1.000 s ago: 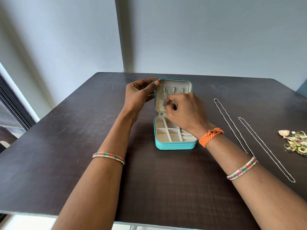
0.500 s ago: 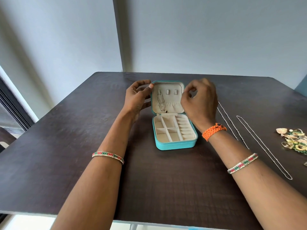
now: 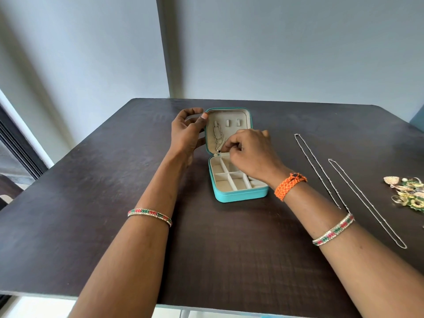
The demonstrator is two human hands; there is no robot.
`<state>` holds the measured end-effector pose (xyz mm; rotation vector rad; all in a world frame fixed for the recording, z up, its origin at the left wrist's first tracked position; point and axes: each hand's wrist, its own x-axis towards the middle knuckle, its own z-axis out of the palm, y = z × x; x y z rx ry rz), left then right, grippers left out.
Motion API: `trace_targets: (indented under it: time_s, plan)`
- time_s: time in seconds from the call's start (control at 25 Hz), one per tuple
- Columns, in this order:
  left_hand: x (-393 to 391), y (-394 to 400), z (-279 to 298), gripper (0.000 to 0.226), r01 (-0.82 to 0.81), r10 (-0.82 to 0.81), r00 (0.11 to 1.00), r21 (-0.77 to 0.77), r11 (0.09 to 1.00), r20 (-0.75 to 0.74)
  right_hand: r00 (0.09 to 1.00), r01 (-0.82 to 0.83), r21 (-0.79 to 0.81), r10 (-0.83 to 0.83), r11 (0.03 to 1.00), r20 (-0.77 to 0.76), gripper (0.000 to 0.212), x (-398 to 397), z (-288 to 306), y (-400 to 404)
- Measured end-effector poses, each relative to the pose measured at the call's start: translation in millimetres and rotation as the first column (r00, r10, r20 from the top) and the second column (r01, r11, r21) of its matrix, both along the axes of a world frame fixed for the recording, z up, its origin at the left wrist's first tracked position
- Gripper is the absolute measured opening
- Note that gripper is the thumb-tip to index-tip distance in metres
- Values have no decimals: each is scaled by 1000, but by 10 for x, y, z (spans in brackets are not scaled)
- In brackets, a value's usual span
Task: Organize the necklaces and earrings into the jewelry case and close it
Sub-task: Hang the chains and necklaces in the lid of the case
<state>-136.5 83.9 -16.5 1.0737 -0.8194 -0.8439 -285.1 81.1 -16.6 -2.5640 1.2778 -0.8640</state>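
Fingers: left hand point(image 3: 187, 131) steadies case lid point(image 3: 229, 115); right hand point(image 3: 250, 152) pinches hung necklace point(image 3: 218, 136)

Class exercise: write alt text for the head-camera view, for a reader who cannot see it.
A person's left hand steadies the lid of an open turquoise jewelry case while the right hand pinches the hanging necklace inside the lid. Two loose necklaces and a pile of earrings lie on the dark table.
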Motion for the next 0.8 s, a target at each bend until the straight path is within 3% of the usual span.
trace_targets:
  time_s: [0.16,0.32,0.44,0.64,0.72,0.8]
  plan:
    - [-1,-7,-10,7,8,-8,1000,-6,1000,-23,994,37,-21,-35,999,100,32,1,-1,-16]
    - [28,-37,-56,6,30,-29,998,27,999,-51,892,305,-195,-208,932,401,28,-111,63,-66]
    - [44,-47,-89,4,38,-35,999,77,996,-39,794,408,-75,-313,910,522,25,-240,24,-176]
    - [16,-17,-74,6,118,-118,993,118,986,-5,760,286,328,-422,900,494,26,-279,-102,-325]
    - [-24,2,-59,8,160,-169,985,158,974,45,744,267,385,-443,884,500,30,-271,-82,-335]
    - [-69,18,-52,11,126,-153,979,189,974,135,759,324,339,-456,883,464,30,-277,-67,-308]
